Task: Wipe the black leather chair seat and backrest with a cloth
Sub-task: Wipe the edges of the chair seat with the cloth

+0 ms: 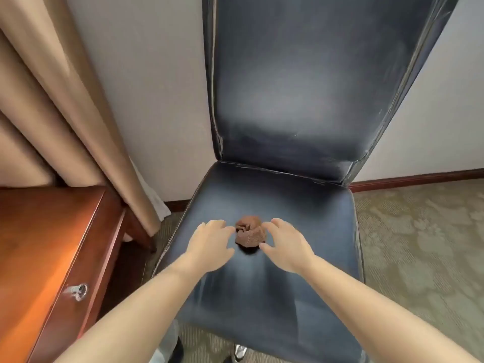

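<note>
Tall dark leather chair backrest (296, 82) fills the far middle, w/ a pale hazy sheen across it, prob dust or glare, can't tell which. Below it the wide dark leather chair seat (262, 289) runs toward the near edge, looks streaky too. Reddish-brown wooden desk (47, 258) sits on the left w/ a metal key in its lock, beige curtain (52, 87) hanging behind it, patterned greenish carpet (419, 244) on the right. Both bare arms reach in from the near side: left hand (209, 244) and right hand (285, 244) w/ fingers relaxed and spread, neither gripping anything, one on each side of the small crumpled brown cloth (250, 233). Cloth lies bunched up mid-seat, fingertips just beside it, maybe barely touching. Imo wiping hasn't started, this is the pick-up step. Next move needs one hand to close round the wad, prob spread it flatter, then press and sweep across seat and backrest.
</note>
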`<state>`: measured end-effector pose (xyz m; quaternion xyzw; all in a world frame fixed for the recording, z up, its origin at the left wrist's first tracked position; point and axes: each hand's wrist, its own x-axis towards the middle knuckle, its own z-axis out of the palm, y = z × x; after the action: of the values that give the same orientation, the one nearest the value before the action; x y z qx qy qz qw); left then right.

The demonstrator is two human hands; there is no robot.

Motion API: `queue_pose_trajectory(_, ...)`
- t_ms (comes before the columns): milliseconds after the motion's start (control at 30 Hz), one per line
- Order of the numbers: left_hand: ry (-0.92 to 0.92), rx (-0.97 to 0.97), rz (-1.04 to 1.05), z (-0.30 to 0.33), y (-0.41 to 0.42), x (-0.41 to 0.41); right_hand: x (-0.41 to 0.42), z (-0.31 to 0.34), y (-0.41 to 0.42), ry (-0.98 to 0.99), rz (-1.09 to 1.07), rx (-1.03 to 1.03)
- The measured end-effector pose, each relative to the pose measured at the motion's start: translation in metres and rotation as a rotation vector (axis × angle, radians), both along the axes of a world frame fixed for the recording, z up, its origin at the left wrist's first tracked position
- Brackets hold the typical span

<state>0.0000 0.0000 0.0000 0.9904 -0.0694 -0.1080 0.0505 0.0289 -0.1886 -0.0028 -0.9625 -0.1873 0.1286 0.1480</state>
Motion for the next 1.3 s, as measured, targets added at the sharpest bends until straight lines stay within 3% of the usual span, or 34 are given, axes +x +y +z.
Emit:
queue_pose_trajectory(167,0.126,-0.172,0.077,-0.034,-0.002,0.019,0.022,-0.032,0.012,0.069,-0.007,0.025)
queue_pose_trajectory(400,0.144,-0.282,0.108,-0.064,-0.014,0.030,0.027,-0.053,0.010,0.095,-0.011,0.067)
queue_pose_trajectory(567,0.070,-0.299,0.132,-0.054,-0.021,0.024,0.009,-0.048,-0.009,0.013,-0.082,0.198)
queue_pose_trajectory(700,0.039,-0.508,0.181,-0.029,-0.025,0.017,0.006,-0.029,-0.016,-0.065,-0.141,0.281)
queue_pose_trajectory(867,0.050,-0.662,0.236,-0.001,-0.020,0.010,0.004,-0.002,-0.021,-0.010,-0.232,0.421)
queue_pose_trajectory(1033,-0.084,-0.465,0.166,0.017,-0.018,0.007,0.004,0.017,-0.028,-0.036,-0.161,0.247)
queue_pose_trajectory(1200,-0.417,-0.466,0.041,0.017,-0.016,0.007,0.005,0.023,-0.026,-0.213,-0.173,0.344)
queue_pose_trajectory(1300,-0.248,-0.361,0.008,-0.009,-0.015,-0.010,-0.001,0.004,-0.032,-0.073,-0.020,0.164)
